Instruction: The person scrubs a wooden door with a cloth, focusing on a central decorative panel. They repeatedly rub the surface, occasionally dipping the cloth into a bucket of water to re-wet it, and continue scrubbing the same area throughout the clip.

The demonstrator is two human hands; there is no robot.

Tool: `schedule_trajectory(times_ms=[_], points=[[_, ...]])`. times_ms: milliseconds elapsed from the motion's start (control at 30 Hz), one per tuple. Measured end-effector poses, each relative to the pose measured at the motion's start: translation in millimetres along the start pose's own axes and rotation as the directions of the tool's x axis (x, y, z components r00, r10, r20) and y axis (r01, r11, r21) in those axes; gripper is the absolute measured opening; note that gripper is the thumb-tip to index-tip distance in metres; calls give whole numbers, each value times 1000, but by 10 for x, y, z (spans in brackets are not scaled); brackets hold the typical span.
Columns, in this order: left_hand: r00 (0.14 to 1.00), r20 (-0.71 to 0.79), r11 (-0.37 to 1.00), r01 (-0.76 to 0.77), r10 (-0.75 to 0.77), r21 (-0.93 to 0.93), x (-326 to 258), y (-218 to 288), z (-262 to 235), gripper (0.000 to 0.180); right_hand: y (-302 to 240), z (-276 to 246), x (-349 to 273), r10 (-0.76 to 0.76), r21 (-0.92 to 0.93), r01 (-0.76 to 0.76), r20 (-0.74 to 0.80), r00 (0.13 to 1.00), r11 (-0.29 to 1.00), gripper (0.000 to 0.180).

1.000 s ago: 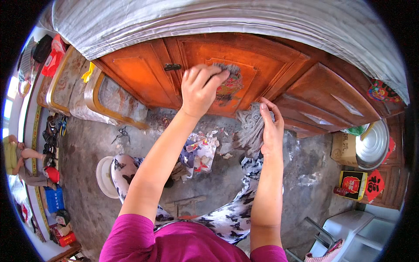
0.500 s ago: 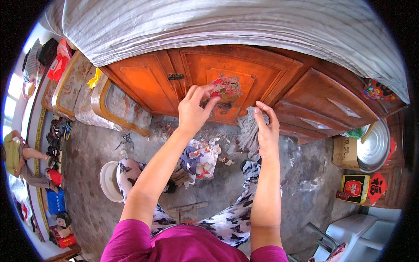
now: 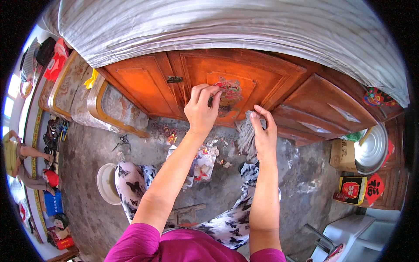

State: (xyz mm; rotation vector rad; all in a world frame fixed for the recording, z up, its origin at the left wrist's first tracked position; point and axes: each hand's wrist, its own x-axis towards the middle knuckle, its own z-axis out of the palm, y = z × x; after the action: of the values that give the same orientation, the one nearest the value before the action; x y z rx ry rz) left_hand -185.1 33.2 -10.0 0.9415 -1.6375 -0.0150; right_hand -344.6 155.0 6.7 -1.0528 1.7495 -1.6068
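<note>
On the orange-brown cabinet door is a torn, faded picture sticker, with red and greenish scraps left on the wood. My left hand is at the sticker's left edge, thumb and fingertips pinched together; whatever is between them is hidden. A crumpled grey cloth hangs from my right hand, gripped between thumb and fingers just below the door's lower right part.
Torn paper scraps lie on the concrete floor between my knees. Beside my left leg stands a white bucket. A striped cloth drapes over the cabinet top. At right are a cardboard box and a metal basin lid.
My left thumb and fingers have come closer together at the sticker. My right hand keeps the grey cloth in nearly the same place. The view has shifted slightly.
</note>
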Motion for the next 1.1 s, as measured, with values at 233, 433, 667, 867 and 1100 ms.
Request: schedule_trajectory(times_ms=[233,433,667,867,1100], points=[[994,-77,997,76,-75,2,-74,11,58,24,-32,30,33,19,-55,-20,-19,1000,998,53],[990,133,995,56,-45,-78,-114,50,45,15,-28,17,73,19,-57,-21,-34,999,998,53],[994,-52,995,97,-98,-37,-110,15,35,32,-6,15,84,25,-68,-27,-38,999,997,54],[998,-4,998,54,-55,-36,-84,-19,46,28,25,6,104,34,-64,-36,-41,999,997,55],[996,-51,998,69,-69,9,-32,-38,10,22,33,15,113,48,-79,-51,-33,998,996,56]])
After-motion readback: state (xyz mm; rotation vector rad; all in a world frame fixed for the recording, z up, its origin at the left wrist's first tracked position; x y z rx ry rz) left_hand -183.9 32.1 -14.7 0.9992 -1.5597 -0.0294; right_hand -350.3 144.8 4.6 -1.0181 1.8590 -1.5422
